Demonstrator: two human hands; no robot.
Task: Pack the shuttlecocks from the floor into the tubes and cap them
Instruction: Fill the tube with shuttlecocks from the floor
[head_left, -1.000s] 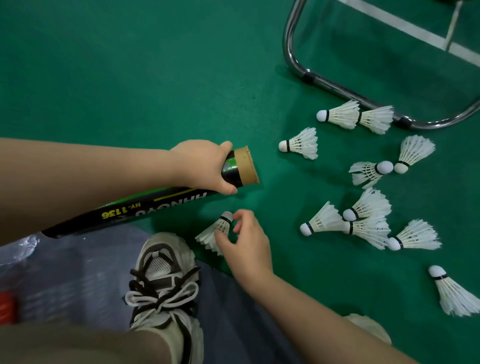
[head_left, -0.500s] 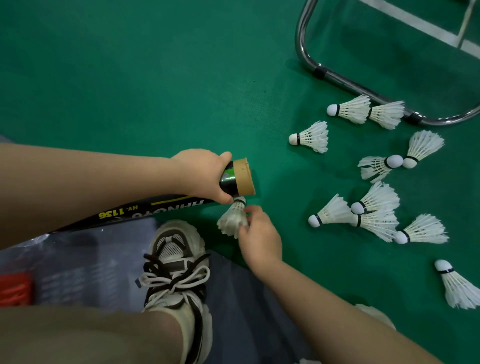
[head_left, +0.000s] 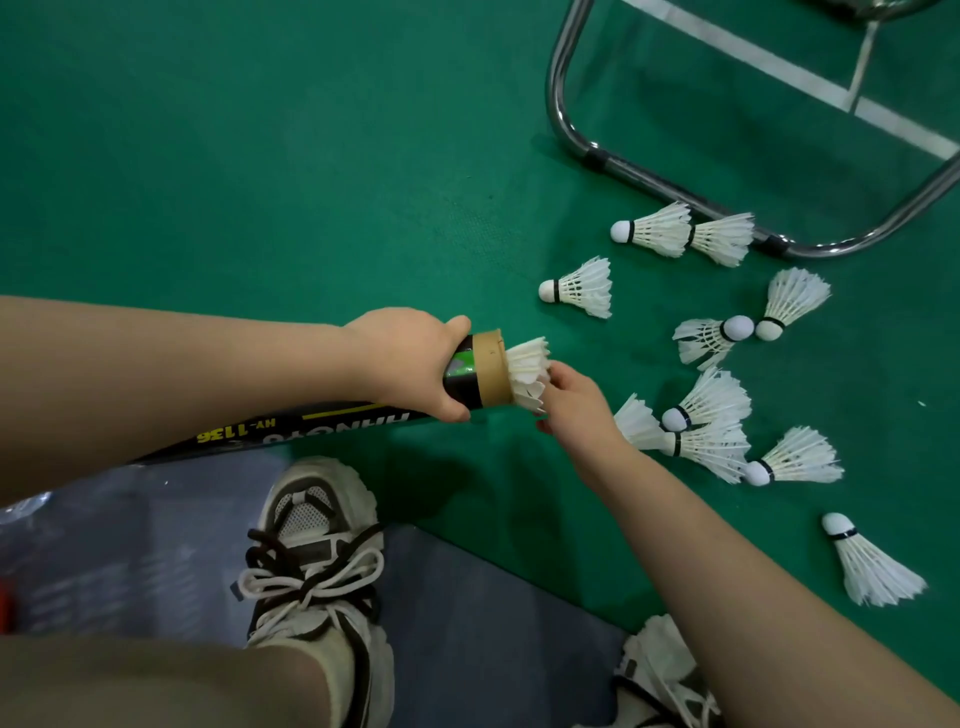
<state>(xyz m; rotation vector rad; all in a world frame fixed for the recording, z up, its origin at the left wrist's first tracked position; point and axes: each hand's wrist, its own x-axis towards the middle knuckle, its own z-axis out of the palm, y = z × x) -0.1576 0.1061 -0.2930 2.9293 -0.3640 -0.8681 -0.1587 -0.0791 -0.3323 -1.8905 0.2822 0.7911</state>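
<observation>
On the floor | left hand grips tube steady | right hand pinches shuttlecock, feeding it cork-first | spares at 3 o'clock

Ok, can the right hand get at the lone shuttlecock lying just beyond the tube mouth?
Probably yes, once free: the right hand now pinches the feathers of the half-inserted shuttlecock, and only bare floor separates it from the lone shuttlecock.
</observation>
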